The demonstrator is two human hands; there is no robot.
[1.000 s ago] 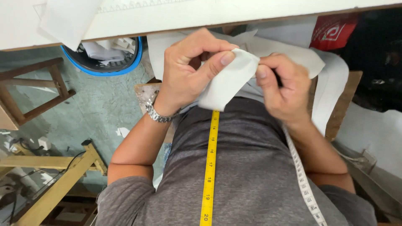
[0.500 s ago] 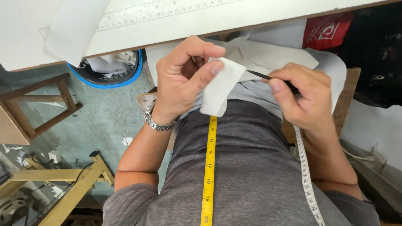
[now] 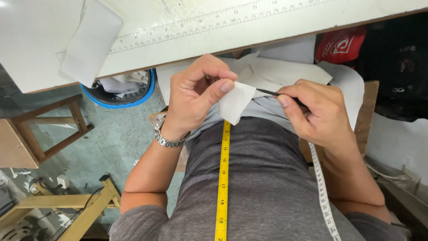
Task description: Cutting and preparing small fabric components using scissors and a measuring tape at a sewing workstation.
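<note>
My left hand (image 3: 196,96) pinches a small folded piece of white fabric (image 3: 232,103) between thumb and fingers, just below the table edge. My right hand (image 3: 318,111) grips a thin dark pointed tool (image 3: 269,93) whose tip goes into the fabric's fold. A metal watch (image 3: 167,137) sits on my left wrist. A yellow measuring tape (image 3: 223,178) hangs down my grey shirt, its white side (image 3: 322,192) running along my right arm. More white fabric pieces (image 3: 290,71) lie in my lap behind the hands.
A white worktable (image 3: 187,40) with a printed ruler scale spans the top, a white fabric piece (image 3: 91,42) lying on it. Below left stand a blue-rimmed bin (image 3: 118,91) of scraps, a wooden stool (image 3: 40,134) and a yellow wooden frame (image 3: 67,209). A red bag (image 3: 341,44) sits at right.
My right hand let go of the fabric's edge and drew back right, now holding the thin dark tool to the fold. The left hand lowered the fabric slightly.
</note>
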